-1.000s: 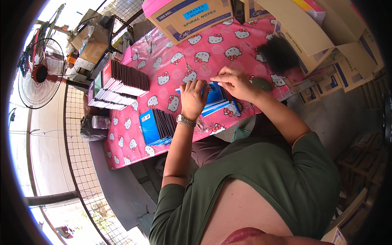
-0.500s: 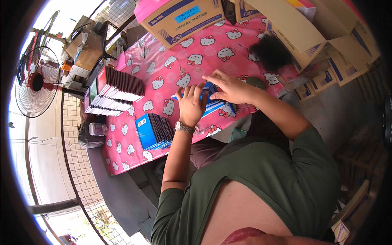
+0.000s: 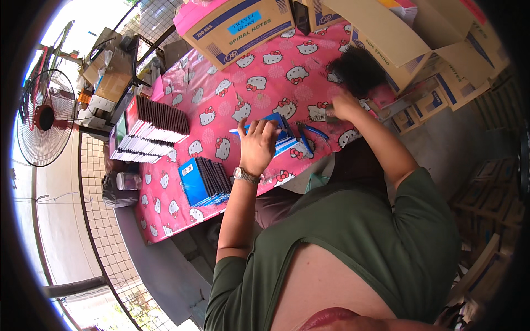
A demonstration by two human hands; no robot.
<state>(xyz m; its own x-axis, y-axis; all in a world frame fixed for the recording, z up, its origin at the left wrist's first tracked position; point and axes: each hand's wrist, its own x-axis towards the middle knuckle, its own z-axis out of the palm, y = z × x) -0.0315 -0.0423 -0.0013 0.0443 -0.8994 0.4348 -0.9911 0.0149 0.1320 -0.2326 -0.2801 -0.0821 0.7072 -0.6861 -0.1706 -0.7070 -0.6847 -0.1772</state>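
Note:
A blue-covered spiral notebook (image 3: 273,119) lies on white-edged notebooks at the table's near side. Over its left part my left hand (image 3: 258,144) has its fingers bent, holding it in place. Blue-handled pliers (image 3: 312,134) lie on the cloth just right of the notebook, apart from both hands. Farther right, my right hand (image 3: 346,107) is above the cloth, close to a black bristly heap of thin strands (image 3: 359,71). Its fingers are blurred, and whether they hold anything cannot be made out.
A fanned stack of blue notebooks (image 3: 204,182) stands left of my left hand. Taller notebook stacks (image 3: 154,124) are behind it. Cardboard boxes (image 3: 237,30) line the far side, and an open carton (image 3: 395,52) stands right. A fan (image 3: 47,118) is far left.
My right hand has left the notebook and moved right, toward the black heap. The pliers now show fully beside the notebook. My left hand has stayed on the notebook.

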